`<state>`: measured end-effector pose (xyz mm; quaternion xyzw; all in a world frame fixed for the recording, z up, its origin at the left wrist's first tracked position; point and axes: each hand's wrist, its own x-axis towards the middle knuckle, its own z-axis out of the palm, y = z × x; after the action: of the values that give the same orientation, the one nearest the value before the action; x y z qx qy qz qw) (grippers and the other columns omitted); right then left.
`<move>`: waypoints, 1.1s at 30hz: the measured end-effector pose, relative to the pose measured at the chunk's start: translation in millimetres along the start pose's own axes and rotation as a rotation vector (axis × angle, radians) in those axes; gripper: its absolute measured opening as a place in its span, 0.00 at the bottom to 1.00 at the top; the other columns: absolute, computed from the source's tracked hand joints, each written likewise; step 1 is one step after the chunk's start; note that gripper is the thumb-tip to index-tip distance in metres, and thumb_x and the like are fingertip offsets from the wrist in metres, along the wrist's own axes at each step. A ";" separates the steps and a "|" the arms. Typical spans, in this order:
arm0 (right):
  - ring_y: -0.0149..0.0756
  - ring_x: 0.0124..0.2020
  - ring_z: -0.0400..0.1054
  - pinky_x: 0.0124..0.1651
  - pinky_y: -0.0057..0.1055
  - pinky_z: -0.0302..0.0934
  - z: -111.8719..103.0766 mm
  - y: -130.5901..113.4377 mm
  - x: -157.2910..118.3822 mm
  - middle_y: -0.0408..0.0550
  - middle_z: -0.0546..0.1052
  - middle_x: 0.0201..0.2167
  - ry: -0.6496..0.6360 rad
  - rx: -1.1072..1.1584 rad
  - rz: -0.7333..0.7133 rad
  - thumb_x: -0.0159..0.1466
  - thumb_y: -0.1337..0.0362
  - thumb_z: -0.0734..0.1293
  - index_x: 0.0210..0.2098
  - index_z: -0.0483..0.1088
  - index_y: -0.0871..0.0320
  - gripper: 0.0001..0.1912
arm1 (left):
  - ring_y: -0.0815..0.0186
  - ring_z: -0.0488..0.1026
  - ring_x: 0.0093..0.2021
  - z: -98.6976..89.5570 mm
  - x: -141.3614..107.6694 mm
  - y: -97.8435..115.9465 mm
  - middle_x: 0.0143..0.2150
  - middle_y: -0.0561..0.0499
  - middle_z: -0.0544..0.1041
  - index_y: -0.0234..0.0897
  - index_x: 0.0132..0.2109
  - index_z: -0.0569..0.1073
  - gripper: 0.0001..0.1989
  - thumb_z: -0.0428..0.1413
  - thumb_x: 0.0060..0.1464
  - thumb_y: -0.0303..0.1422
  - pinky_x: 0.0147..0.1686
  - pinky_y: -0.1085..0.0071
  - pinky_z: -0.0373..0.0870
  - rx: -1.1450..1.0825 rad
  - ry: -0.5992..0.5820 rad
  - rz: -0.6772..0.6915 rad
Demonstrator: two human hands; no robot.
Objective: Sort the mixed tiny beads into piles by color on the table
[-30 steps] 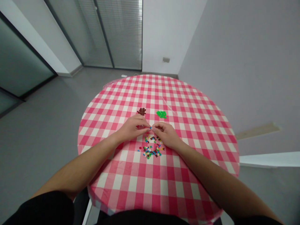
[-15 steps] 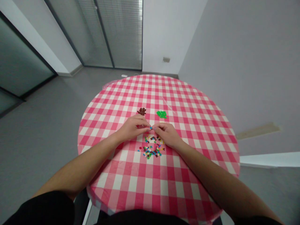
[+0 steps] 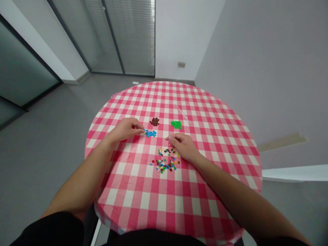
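Note:
My left hand (image 3: 128, 129) is at the left edge of a small pile of blue pieces (image 3: 151, 133), its thumb and fingers pinched together. A tiny blue piece (image 3: 144, 130) shows at those fingertips. My right hand (image 3: 183, 145) rests at the right, thumb and forefinger closed; whether anything is between them is too small to make out. Just below its fingers lies a loose scatter of mixed small pieces (image 3: 166, 166) in blue, green, brown, yellow, red and white. Behind the blue pile sits a dark brown pile (image 3: 154, 121), and to its right a green pile (image 3: 176, 124).
All the pieces lie on a round table with a red-and-white checked cloth (image 3: 205, 112). Past it are a glass partition (image 3: 135, 37) and pale walls (image 3: 266, 68). A small white object (image 3: 135, 82) lies on the floor beyond the table.
My left hand has moved left and slightly away from me, parting from my right hand and uncovering the blue pile. My right hand has stayed nearly in place.

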<state>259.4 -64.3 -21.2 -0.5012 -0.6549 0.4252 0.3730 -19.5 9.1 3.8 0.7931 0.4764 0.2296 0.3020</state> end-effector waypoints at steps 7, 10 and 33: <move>0.37 0.26 0.69 0.29 0.31 0.62 -0.6 -1.0 -0.4 0.47 0.76 0.24 0.029 -0.029 -0.011 0.63 0.51 0.64 0.32 0.77 0.57 0.17 | 0.62 0.77 0.34 -0.2 3.6 -15.0 0.33 0.48 0.82 0.39 0.33 0.82 0.10 0.62 0.49 0.41 0.33 0.69 0.70 0.021 -0.096 -0.097; 0.36 0.26 0.68 0.29 0.31 0.61 -0.3 -0.4 -0.3 0.47 0.76 0.24 0.027 -0.039 -0.018 0.63 0.51 0.64 0.31 0.77 0.57 0.17 | 0.62 0.77 0.33 5.0 5.2 -12.8 0.33 0.48 0.82 0.40 0.33 0.82 0.09 0.61 0.49 0.39 0.32 0.69 0.70 0.025 -0.095 -0.091; 0.38 0.35 0.73 0.37 0.32 0.60 -5.0 -11.9 -8.8 0.49 0.82 0.34 -0.414 -0.462 -0.325 0.65 0.68 0.66 0.38 0.80 0.57 0.08 | 0.63 0.75 0.31 13.3 7.0 -11.3 0.32 0.48 0.81 0.39 0.34 0.82 0.10 0.62 0.51 0.41 0.30 0.69 0.66 0.013 -0.084 -0.122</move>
<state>261.9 -73.6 -8.9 -0.3647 -0.8668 0.2935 0.1717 -14.7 16.0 -13.0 0.7734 0.5123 0.1741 0.3303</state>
